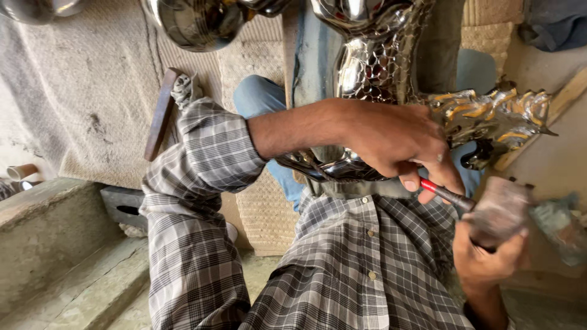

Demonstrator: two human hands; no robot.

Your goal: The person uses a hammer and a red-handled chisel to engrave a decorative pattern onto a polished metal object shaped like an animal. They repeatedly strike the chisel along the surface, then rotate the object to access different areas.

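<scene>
A shiny chrome-coloured metal sculpture (373, 67) with a scale pattern rests across my lap; a spiky part with gold tints (495, 116) sticks out to the right. My left hand (391, 143) reaches over it, pinching a thin metal chisel with a red band (449, 195) against the sculpture's lower edge. Just below and to the right, my right hand (486, 260) grips a blurred hammer head (498, 211) at the chisel's end. My checked shirt fills the bottom of the view.
A woven mat (92, 91) covers the floor on the left, with a rusty flat bar (160, 113) lying on it. A concrete step (49, 238) is at lower left. A polished round vessel (195, 24) sits at the top, a wooden plank (568, 98) at right.
</scene>
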